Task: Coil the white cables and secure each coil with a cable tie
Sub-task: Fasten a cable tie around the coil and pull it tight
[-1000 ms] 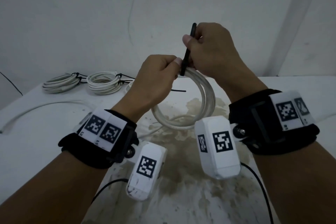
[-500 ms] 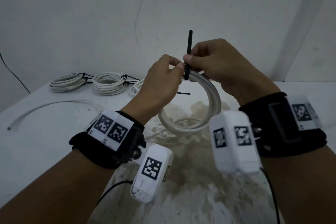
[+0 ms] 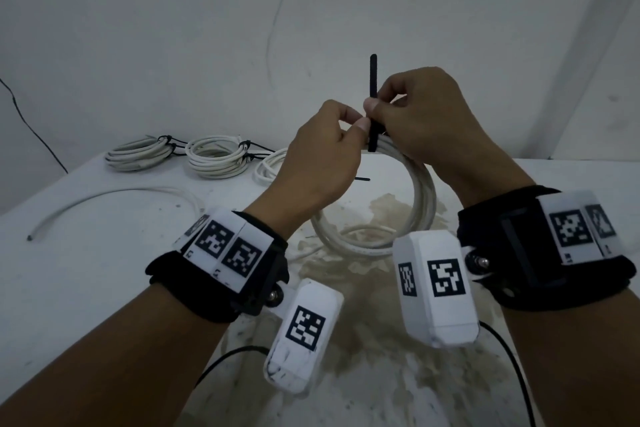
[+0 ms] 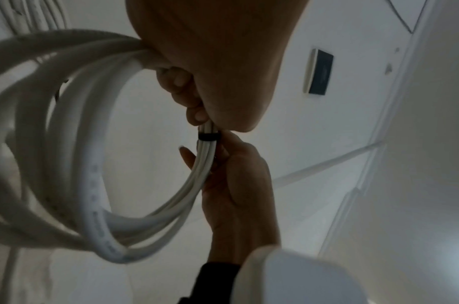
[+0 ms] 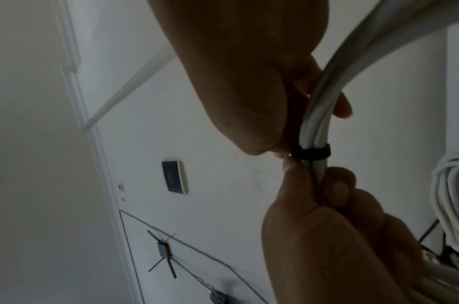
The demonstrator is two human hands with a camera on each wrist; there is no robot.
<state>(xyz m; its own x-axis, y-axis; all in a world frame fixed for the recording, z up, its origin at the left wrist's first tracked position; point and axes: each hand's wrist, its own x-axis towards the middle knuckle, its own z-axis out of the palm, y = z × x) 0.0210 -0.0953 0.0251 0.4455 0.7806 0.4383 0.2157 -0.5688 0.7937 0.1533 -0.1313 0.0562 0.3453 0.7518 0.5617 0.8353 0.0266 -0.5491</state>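
Both hands clamped on white coil (image 3: 420,198): left hand (image 3: 320,163), right hand (image 3: 426,114) pinching black cable tie (image 3: 373,104). Upright tail visible overhead only; closed band (image 5: 310,153) from wrists.

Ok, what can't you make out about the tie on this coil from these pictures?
- Cable tie head: hidden in every view behind the fingers; locked or not, cannot tell.
- Coil bottom: head view, behind the right wrist camera.
- Third coil at the back: left hand covers it.

Cable tie (image 3: 373,94) tail seemingly longer, upright
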